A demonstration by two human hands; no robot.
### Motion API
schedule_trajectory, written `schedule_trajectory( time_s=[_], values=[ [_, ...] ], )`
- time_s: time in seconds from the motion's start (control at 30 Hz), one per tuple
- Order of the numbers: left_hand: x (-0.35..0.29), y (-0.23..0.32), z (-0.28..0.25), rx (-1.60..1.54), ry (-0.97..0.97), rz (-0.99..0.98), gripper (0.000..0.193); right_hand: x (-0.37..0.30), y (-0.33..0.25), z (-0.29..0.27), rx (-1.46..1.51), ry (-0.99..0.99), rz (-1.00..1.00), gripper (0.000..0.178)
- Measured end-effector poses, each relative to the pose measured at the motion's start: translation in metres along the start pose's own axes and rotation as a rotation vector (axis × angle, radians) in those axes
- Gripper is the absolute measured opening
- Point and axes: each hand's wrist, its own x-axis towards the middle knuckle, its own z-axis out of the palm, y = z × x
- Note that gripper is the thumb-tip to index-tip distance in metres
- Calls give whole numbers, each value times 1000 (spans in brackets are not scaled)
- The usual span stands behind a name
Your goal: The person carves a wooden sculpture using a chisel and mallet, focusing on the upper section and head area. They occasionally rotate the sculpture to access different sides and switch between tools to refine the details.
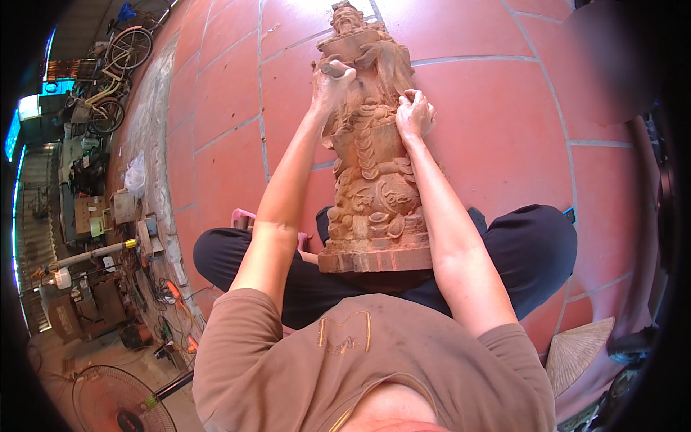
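Brown carved wooden statue with a bearded head (pixel 378 194) lies above red floor tiles (pixel 482 122), left hand (pixel 333 85) and right hand (pixel 415 115) curled at opposite sides, either grip's closure or contents indeterminable.

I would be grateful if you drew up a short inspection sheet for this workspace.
Surface: red floor tiles, pale joints, scattered flecks.
Workpiece: carved figure lying lengthwise, base toward the person.
Clutter: plastic bag and cardboard box at left; woven item at lower right.
Hands: left hand closed around a dark object, kind unclear; right hand at the figure's right side, fingers curled, any held item unclear.
Cables: dark cables on the left, away from the figure.
Surroundings: bicycle at upper left, fan at lower left.
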Motion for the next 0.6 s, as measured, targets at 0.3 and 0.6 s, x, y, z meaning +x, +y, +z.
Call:
schedule_trajectory(
  time_s=[0.3,0.6],
  values=[
    [-26,-22,25,122,166,198,17,-8,-6,2,-9,-16,4,19],
    [-48,11,1,-50,54,6,16,-6,-4,4,-66,36,-12,22]
  ],
)
